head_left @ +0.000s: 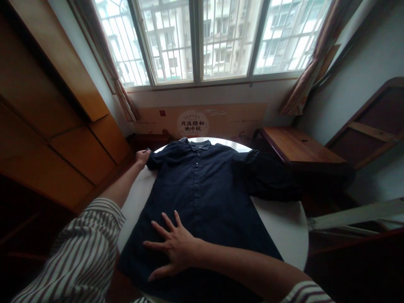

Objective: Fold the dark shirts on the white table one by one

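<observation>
A dark navy button-front shirt (214, 198) lies face up on a white round table (293, 223), its collar at the far edge and its hem towards me. At the far left, my left hand (143, 158) is closed on the end of the shirt's sleeve (156, 160). My right hand (176, 248) rests flat on the lower left of the shirt front, fingers spread. Against the shirt's right side lies a black cloth bundle (273, 179), too dark to tell whether it is a separate garment.
Beyond the table, a printed banner (221, 120) hangs below a barred window (195, 42). Wooden cabinets (72, 147) stand on the left. On the right are a low wooden desk (303, 145), a leaning framed panel (372, 122) and a pale bar (356, 214) near the table edge.
</observation>
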Demonstrator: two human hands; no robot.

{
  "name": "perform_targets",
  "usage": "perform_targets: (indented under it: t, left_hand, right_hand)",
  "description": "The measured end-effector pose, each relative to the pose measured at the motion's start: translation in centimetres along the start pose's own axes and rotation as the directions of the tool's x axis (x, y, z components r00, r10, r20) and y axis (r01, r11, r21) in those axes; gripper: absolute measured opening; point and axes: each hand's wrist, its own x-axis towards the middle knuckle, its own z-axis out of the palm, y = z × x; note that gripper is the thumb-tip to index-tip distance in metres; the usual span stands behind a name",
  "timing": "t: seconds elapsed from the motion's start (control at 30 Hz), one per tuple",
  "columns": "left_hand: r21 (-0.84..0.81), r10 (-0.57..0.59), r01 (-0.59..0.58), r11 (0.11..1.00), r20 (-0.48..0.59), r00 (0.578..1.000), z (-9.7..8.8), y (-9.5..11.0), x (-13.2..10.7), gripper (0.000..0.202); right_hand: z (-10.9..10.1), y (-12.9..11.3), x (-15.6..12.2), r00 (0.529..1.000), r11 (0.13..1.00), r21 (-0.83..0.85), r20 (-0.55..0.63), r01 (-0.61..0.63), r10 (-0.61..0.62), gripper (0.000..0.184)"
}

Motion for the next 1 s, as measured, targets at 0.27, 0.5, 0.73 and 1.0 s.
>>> perform_targets:
  t: [0.27,0.5,0.73,1.0]
  left_hand:
    - [0.068,0.064,-0.066,0.996,0.027,0.998,0.4,1.1,-0.6,0.019]
    - [0.045,0.725,-0.736,0.676,0.140,0.674,2.7,3.0,-5.6,0.044]
    - [0.066,0.603,-0.753,0.655,0.555,0.573,5.7,3.1,-9.1,0.033]
    - [0.130,0.346,-0.381,0.916,0.230,0.910,6.5,4.9,-4.8,0.029]
  right_hand:
    - [0.0,-0.1,0.0,1.000,1.000,-0.023,-0.003,-0.007,0.007,0.080]
    - [0.1,-0.1,0.0,1.000,1.000,-0.009,-0.005,-0.006,0.006,0.080]
    - [-0.1,-0.1,0.0,1.000,1.000,-0.003,-0.015,0.010,-0.010,0.079]
    - [-0.3,-0.2,-0.1,1.000,1.000,-0.011,0.002,0.003,-0.003,0.081]
